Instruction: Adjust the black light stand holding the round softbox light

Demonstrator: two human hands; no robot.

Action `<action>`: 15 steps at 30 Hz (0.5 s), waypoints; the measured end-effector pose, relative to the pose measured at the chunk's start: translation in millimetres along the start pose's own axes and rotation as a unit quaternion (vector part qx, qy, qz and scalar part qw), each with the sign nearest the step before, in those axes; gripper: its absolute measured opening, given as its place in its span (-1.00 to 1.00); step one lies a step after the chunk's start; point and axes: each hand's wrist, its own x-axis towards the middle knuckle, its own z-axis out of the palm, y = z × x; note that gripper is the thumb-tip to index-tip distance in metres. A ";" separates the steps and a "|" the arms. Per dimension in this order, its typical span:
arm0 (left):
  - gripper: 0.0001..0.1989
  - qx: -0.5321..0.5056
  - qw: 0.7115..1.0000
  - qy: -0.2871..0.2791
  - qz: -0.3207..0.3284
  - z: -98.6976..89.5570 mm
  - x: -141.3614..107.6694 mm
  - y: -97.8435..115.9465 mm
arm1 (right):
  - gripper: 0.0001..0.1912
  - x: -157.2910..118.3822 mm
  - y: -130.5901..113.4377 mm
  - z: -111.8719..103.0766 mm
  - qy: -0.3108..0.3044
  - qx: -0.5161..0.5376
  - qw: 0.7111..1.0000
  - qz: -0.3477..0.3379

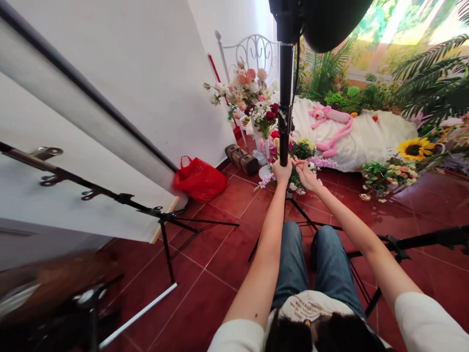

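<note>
My left hand (282, 172) is wrapped round the black upright pole of a light stand (285, 93), low on the shaft. Just right of the pole, my right hand (307, 176) has its fingers curled toward the shaft. Whatever those fingers pinch, if anything, is too small to make out. A large black lamp head (331, 22) sits at the top of the pole, cut off by the frame. Behind both hands stand bunches of flowers (304, 147), partly hidden by the pole and hands.
A red bag (201, 180) lies by the wall. To the left stands a clamped backdrop bar (91, 188) on thin tripod legs. More stand legs (370, 303) cross the floor at right. A pink plush toy (339, 117) lies on white cloth (384, 134).
</note>
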 end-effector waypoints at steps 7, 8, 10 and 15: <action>-0.83 0.003 1.000 0.003 -0.016 -1.0 -0.3 4.1 | -0.85 15.1 -6.3 4.0 0.018 -0.037 0.999 -0.008; -0.82 0.003 1.000 0.003 -0.017 -0.9 0.1 3.9 | -0.86 19.2 -7.3 5.1 0.023 -0.038 0.999 0.001; -0.82 0.010 1.000 0.003 -0.020 -0.7 0.9 2.9 | -0.89 29.2 -8.5 6.6 0.043 -0.027 0.998 0.025; -0.81 0.023 0.999 0.004 -0.024 -0.4 1.9 0.6 | -0.67 52.0 -1.0 9.3 0.079 0.071 0.985 0.138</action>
